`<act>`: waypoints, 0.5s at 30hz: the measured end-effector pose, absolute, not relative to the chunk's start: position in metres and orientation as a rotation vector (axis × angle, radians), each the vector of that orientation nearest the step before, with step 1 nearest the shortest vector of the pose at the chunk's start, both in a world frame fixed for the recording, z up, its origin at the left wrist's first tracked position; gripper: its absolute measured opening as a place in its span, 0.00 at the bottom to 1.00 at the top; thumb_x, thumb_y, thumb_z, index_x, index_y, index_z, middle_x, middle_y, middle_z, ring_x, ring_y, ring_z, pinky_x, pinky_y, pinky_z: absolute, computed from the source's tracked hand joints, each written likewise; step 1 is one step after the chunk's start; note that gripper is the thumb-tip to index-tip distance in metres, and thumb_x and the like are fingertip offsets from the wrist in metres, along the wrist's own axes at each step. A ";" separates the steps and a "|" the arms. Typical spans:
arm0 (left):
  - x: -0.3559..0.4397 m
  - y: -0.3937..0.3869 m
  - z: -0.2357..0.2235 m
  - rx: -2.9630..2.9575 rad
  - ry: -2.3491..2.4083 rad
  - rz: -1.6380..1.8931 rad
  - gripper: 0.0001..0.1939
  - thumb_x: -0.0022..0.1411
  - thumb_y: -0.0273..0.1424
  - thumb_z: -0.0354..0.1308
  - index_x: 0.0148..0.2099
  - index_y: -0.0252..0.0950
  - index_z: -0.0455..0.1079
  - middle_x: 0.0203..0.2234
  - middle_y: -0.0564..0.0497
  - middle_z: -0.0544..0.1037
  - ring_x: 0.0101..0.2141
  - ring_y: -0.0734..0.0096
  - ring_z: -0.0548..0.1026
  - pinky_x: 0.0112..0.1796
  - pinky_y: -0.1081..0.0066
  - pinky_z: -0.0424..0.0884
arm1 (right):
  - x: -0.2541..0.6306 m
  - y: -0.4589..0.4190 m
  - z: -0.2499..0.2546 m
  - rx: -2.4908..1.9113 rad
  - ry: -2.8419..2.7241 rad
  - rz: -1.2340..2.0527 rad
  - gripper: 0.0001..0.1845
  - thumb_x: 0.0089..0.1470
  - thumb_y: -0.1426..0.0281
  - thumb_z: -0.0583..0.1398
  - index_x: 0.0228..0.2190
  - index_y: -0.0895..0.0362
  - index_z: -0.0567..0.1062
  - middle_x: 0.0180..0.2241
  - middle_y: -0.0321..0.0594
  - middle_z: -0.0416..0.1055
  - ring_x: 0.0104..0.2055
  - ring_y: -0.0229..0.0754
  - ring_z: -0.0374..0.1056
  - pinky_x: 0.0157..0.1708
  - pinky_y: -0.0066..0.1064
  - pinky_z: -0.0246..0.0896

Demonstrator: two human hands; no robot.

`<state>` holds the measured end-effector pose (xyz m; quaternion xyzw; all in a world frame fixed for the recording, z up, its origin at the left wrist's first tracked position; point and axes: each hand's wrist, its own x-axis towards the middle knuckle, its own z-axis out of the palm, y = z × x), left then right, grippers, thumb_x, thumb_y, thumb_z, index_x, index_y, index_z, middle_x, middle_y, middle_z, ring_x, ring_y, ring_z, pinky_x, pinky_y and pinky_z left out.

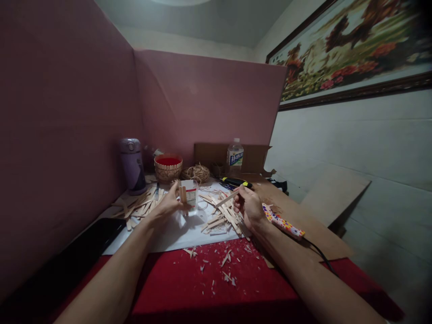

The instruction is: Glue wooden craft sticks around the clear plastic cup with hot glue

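Note:
My left hand (168,204) grips a small clear plastic cup (190,194) with short wooden sticks stood against its side, over a white sheet (178,231). My right hand (249,206) is closed round a flat wooden stick (227,198) that points toward the cup, its tip a little to the right of it. Piles of loose wooden sticks (222,216) lie between and beside my hands. A tool with a colourful dotted handle (283,222) and a black cord lies just behind my right wrist.
A purple flask (132,165), a stick-built bowl with a red inside (168,167), a coil of twine (196,173), a water bottle (235,157) and a black-yellow cutter (236,182) stand at the back. Wood chips dot the red cloth (216,279). Pink panels enclose left and back.

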<state>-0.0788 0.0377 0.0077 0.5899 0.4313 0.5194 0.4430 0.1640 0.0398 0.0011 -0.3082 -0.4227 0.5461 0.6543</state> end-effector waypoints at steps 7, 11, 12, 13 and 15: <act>-0.073 0.035 0.014 1.330 1.020 1.397 0.26 0.37 0.24 0.71 0.43 0.32 0.69 0.35 0.47 0.77 0.38 0.62 0.75 0.39 0.66 0.70 | 0.166 0.041 0.003 -0.711 -0.951 1.226 0.24 0.42 0.49 0.66 0.24 0.57 0.69 0.16 0.28 0.60 0.14 0.28 0.52 0.11 0.20 0.47; -0.068 0.023 0.024 1.068 0.905 1.358 0.20 0.46 0.28 0.68 0.43 0.34 0.70 0.31 0.50 0.77 0.30 0.68 0.75 0.38 0.63 0.73 | 0.169 0.043 0.007 -0.729 -0.928 1.205 0.24 0.41 0.50 0.67 0.23 0.57 0.68 0.16 0.27 0.59 0.14 0.28 0.51 0.11 0.20 0.45; -0.066 0.020 0.026 0.994 0.872 1.343 0.19 0.48 0.28 0.67 0.44 0.34 0.70 0.31 0.50 0.78 0.30 0.68 0.76 0.39 0.59 0.73 | 0.169 0.044 0.007 -0.734 -0.934 1.207 0.24 0.41 0.50 0.67 0.23 0.57 0.69 0.16 0.27 0.59 0.14 0.28 0.51 0.11 0.20 0.45; -0.065 0.018 0.028 0.930 0.830 1.333 0.19 0.50 0.28 0.66 0.45 0.35 0.69 0.32 0.50 0.78 0.31 0.66 0.76 0.41 0.55 0.73 | 0.169 0.044 0.007 -0.742 -0.944 1.208 0.23 0.40 0.51 0.67 0.23 0.57 0.69 0.16 0.27 0.59 0.14 0.28 0.51 0.11 0.20 0.45; -0.063 0.015 0.030 0.829 0.736 1.328 0.18 0.54 0.28 0.64 0.48 0.36 0.69 0.35 0.49 0.78 0.34 0.63 0.77 0.44 0.47 0.72 | 0.168 0.044 0.007 -0.766 -0.974 1.210 0.22 0.40 0.53 0.67 0.22 0.57 0.69 0.16 0.28 0.59 0.14 0.28 0.52 0.11 0.20 0.46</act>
